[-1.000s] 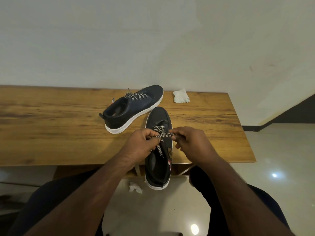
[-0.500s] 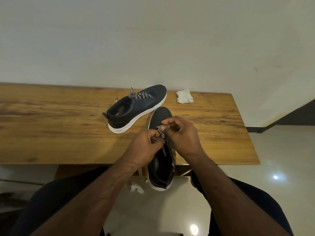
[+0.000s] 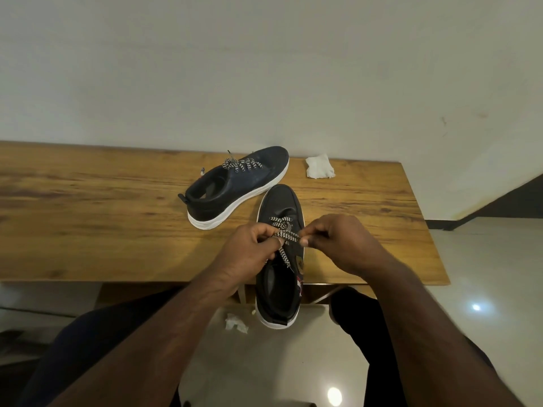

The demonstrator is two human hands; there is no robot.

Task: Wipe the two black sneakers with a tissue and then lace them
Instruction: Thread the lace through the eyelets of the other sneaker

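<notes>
Black sneaker, white sole, checkered lace.

Setting: a plain indoor room, likely a home. Evidence: a long wooden table against a bare pale wall; glossy light floor tiles with lamp glare; dark skirting at right.

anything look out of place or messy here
Two things. A crumpled tissue scrap lies on the floor below the table edge, apart from the tissue on the table. The near sneaker also overhangs that edge, heel out over the floor.
</notes>
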